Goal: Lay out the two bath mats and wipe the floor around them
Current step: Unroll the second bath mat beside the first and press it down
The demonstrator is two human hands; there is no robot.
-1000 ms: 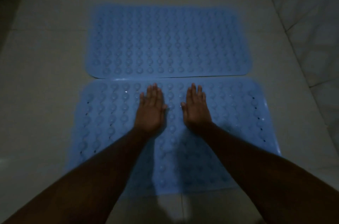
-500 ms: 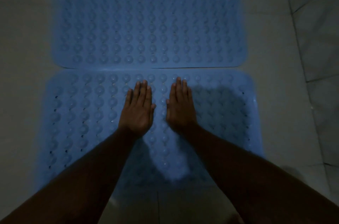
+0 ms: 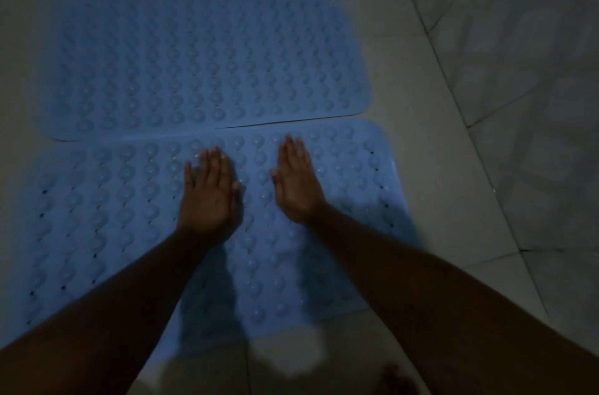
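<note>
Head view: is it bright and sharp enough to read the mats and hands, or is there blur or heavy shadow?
Head view: dim overall, corners darkest; the near mat shows its bumps fairly clearly, the far mat is soft and smeared; both forearms are nearly black, casting shadows on the near mat; left hand and right hand are readable; the right wall is blurred.

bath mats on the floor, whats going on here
A person is pressing both palms flat on the near blue bath mat, left hand and right hand side by side, fingers extended. The far mat lies flat just beyond, long edges meeting. The tiled floor around them shows no cloth; wiping hasn't visibly begun.
</note>
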